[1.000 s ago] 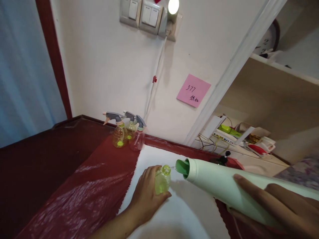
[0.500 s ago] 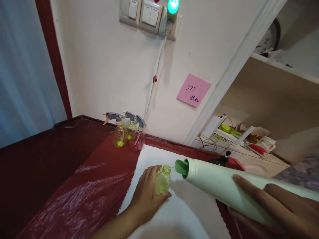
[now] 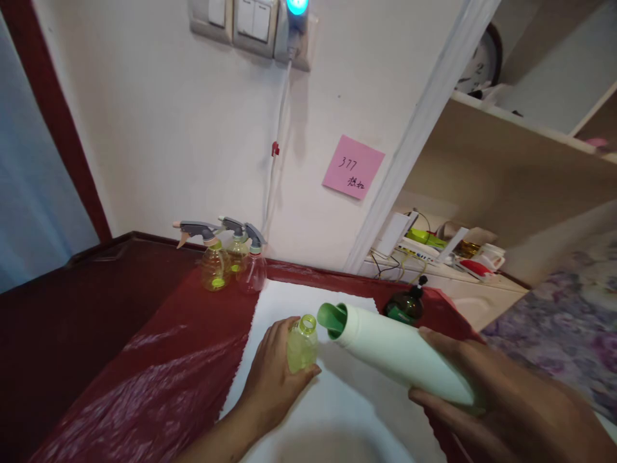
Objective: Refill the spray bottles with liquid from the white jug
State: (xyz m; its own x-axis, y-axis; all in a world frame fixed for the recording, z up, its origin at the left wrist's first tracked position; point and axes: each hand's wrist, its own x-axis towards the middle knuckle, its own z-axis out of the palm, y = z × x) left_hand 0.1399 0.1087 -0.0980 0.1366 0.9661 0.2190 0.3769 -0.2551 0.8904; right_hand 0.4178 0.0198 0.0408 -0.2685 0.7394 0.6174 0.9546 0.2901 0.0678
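My left hand (image 3: 272,370) is wrapped round a small yellow-green see-through bottle (image 3: 303,347) with an uncapped mouth, held upright over a white sheet (image 3: 332,386). In my right hand (image 3: 506,392) is a long pale green bottle (image 3: 400,350), tilted on its side. Its green spout (image 3: 331,317) points left and sits just beside the small bottle's mouth, apart from it. I make out no stream between them. The lower end of the pale green bottle is hidden behind my right hand.
Three spray bottles with grey trigger heads, a pink one (image 3: 252,270) among them, stand by the wall on the red cover (image 3: 159,347). A dark pump bottle (image 3: 406,303) stands back right. A shelf (image 3: 530,122) and white cord (image 3: 279,122) are beyond.
The thin stream at the spout no longer shows. The pale green bottle has shifted left in view, and my right hand shows more. The whole view has turned slightly right.
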